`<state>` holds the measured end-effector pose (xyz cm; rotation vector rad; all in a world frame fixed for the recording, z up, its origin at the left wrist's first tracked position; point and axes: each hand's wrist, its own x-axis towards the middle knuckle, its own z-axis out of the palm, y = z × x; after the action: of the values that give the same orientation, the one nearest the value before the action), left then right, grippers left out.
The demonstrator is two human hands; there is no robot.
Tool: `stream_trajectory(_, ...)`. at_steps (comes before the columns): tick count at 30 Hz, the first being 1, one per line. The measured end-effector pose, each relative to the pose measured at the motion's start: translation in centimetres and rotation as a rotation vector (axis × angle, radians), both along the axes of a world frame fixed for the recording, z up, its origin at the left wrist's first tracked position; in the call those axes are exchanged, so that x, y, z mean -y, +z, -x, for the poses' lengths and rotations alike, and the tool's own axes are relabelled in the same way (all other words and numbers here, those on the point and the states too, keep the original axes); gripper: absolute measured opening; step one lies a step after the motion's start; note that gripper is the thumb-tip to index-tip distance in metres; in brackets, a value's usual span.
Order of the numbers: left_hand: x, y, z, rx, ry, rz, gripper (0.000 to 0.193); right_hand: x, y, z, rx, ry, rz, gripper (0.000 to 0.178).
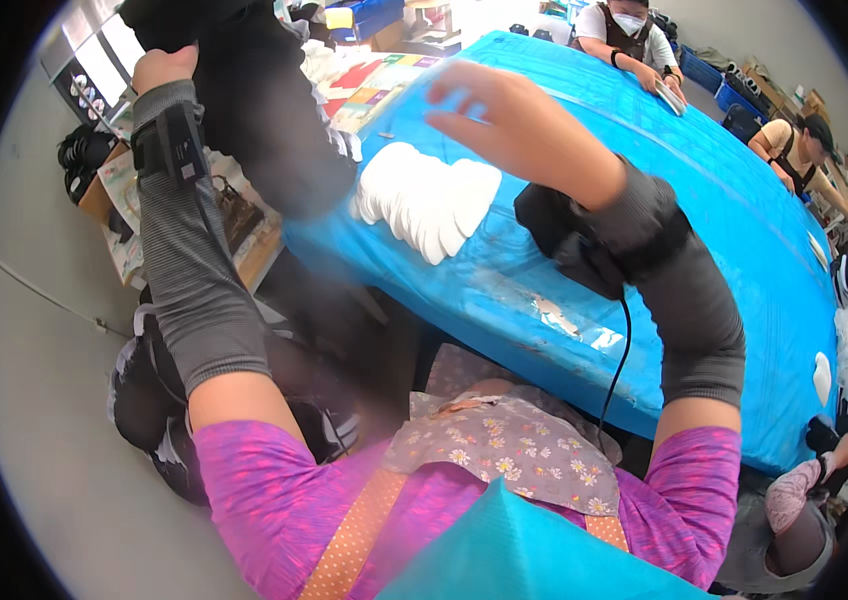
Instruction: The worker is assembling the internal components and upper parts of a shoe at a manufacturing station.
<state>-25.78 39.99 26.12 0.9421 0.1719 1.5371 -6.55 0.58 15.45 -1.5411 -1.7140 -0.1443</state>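
My left hand [166,68] is raised at the upper left, its fingers closed at the edge of a large black bundle [254,100] that looks like soft fabric. The bundle hangs down beside the table and is smeared by motion; white bits show along its right side. Over the blue-covered table [584,240] my right hand [489,112] hovers with fingers stretched out, blurred and holding nothing. Below that hand, a fanned stack of white insole-shaped pieces [429,200] lies on the blue cover.
Across the table, a masked person [634,40] handles a pale piece. Another person [799,155] works at the far right, and a sleeved arm [794,500] reaches in at lower right. Black-and-white items [149,400] hang beside me at left, near a cardboard box [109,170].
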Motion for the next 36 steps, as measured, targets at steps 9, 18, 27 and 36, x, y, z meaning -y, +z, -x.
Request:
stream_trajectory(9, -1.7, -0.3, 1.3, -0.076, -0.088, 0.104, 0.028, -18.7, 6.3, 3.8, 0.019, -0.052, -0.277, 0.082)
stream_trajectory(18, 2.5, -5.0, 0.9, -0.452, 0.178, 0.13, 0.034, -24.6, 12.5, 4.9, 0.296, -0.003, -0.304, 0.073)
stream_trajectory(27, 4.0, -11.3, -2.5, -0.692, 0.911, -0.714, 0.104, -27.4, 17.8, 2.9, 0.522, -0.065, -0.26, 0.033)
stream_trajectory(36, 5.0, -9.7, -1.9, -0.885, 0.873, -0.585, 0.11, -30.3, 17.6, 2.4, 0.471, 0.038, -0.545, 0.025)
